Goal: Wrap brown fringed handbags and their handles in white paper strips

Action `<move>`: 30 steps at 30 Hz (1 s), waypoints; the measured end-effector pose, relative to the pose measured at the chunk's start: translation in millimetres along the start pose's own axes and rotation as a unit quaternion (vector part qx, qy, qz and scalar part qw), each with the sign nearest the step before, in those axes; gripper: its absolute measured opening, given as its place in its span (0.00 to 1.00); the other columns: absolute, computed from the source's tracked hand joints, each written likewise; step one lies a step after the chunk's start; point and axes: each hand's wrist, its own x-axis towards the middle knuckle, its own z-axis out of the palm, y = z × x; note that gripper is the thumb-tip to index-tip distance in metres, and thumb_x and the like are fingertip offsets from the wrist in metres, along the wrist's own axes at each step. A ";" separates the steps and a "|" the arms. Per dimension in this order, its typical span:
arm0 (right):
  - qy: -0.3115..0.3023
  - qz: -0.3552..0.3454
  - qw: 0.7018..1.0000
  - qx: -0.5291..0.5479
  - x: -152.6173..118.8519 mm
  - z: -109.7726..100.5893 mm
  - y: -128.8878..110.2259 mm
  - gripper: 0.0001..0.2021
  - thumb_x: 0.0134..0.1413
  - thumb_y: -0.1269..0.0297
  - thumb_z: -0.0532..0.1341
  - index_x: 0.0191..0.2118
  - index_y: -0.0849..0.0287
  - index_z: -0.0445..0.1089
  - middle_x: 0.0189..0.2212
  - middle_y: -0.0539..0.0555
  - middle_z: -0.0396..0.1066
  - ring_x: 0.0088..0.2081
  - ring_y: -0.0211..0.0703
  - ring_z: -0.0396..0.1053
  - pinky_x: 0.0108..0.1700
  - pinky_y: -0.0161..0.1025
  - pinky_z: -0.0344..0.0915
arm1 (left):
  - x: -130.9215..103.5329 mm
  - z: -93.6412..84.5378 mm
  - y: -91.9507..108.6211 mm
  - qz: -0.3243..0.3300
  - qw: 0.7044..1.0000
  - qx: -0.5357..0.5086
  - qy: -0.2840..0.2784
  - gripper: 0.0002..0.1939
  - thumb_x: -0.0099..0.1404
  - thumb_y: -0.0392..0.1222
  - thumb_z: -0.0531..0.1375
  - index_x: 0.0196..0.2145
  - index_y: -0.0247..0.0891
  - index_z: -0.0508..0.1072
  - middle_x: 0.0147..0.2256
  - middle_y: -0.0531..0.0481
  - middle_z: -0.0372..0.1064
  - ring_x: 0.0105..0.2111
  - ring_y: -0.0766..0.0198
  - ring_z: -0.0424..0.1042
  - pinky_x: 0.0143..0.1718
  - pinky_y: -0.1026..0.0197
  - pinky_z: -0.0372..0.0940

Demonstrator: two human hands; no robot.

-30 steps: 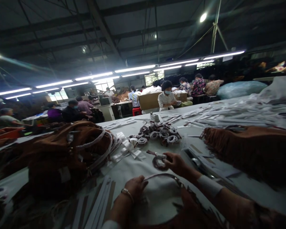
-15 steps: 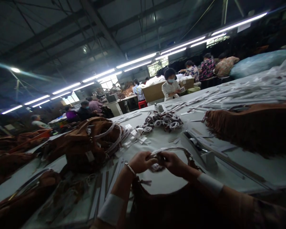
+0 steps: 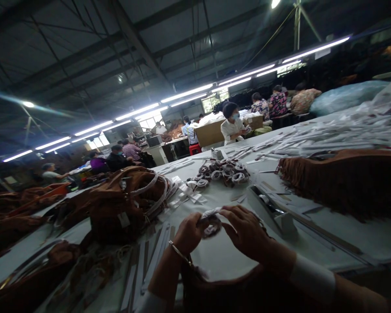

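Observation:
In front of me is a dark brown bag (image 3: 224, 291), its arched handle (image 3: 211, 213) partly covered in a white wrapping. My left hand (image 3: 189, 232) is closed around the left side of this handle, and a small whitish coil (image 3: 211, 228) hangs there beside the fingers. On the right side of the arch, my right hand (image 3: 249, 232) has its fingers stretched out and the thumb apart. Its fingertips are close to the wrapped handle; whether they touch it is unclear. The right part of the handle passes behind this hand.
Rolled whitish coils (image 3: 224, 171) lie in a heap ahead, with a tape dispenser (image 3: 270, 208) to their right. Brown bags (image 3: 117, 204) stand on the left, and a fringed brown bag (image 3: 339, 182) on the right. A person in white (image 3: 233, 126) works across the table.
My right hand has moved off the coil to the right and its fingers have spread. My left hand still grips the handle, and the coil now shows more plainly.

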 end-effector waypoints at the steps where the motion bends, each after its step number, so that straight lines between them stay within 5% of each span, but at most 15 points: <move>1: -0.008 -0.025 0.999 -0.034 4.8 -4.9 -3.4 0.22 0.60 0.68 0.59 0.60 0.58 0.65 0.59 0.64 0.66 0.60 0.59 0.61 0.60 0.56 0.58 | -0.5 -1.8 3.1 0.002 1.000 -0.018 -0.002 0.08 0.65 0.42 0.59 0.30 0.36 0.69 0.28 0.52 0.67 0.29 0.64 0.63 0.33 0.62 0.55; 4: -0.050 -0.021 0.995 -0.088 20.3 -6.0 -8.5 0.33 0.56 0.64 0.64 0.66 0.62 0.57 0.63 0.68 0.60 0.63 0.66 0.57 0.61 0.62 0.54 | -0.9 -5.3 10.7 -0.001 0.997 -0.077 -0.001 0.10 0.66 0.45 0.58 0.31 0.36 0.67 0.28 0.53 0.66 0.29 0.65 0.61 0.32 0.64 0.55; 9: -0.108 0.072 0.991 -0.022 32.9 10.3 -2.8 0.22 0.64 0.61 0.56 0.60 0.65 0.62 0.48 0.64 0.73 0.46 0.53 0.73 0.49 0.47 0.67 | 4.0 -5.7 8.5 -0.022 0.987 -0.160 -0.009 0.14 0.65 0.50 0.60 0.34 0.35 0.67 0.28 0.55 0.62 0.29 0.67 0.58 0.30 0.65 0.55; 14: -0.080 -0.022 0.993 -0.085 35.0 5.1 -1.0 0.24 0.65 0.67 0.52 0.65 0.63 0.55 0.57 0.66 0.66 0.52 0.52 0.69 0.51 0.46 0.66 | 12.9 -5.8 10.7 0.012 0.981 -0.190 -0.035 0.16 0.66 0.53 0.60 0.35 0.35 0.67 0.28 0.56 0.59 0.28 0.68 0.56 0.30 0.65 0.55; 22: -0.066 -0.023 0.970 -0.235 26.9 13.5 3.2 0.25 0.61 0.71 0.56 0.64 0.60 0.57 0.60 0.67 0.62 0.52 0.56 0.67 0.53 0.49 0.64 | 16.7 -5.7 28.7 0.024 0.994 -0.108 0.002 0.15 0.71 0.50 0.52 0.34 0.36 0.69 0.28 0.53 0.66 0.29 0.65 0.62 0.33 0.62 0.57; 30: -0.043 0.115 0.976 -0.178 21.8 21.9 15.5 0.26 0.56 0.67 0.57 0.61 0.68 0.59 0.54 0.68 0.68 0.51 0.57 0.68 0.53 0.49 0.62 | 9.7 5.6 14.6 0.015 0.999 -0.005 0.040 0.13 0.72 0.48 0.50 0.35 0.39 0.66 0.29 0.50 0.68 0.29 0.62 0.65 0.33 0.60 0.57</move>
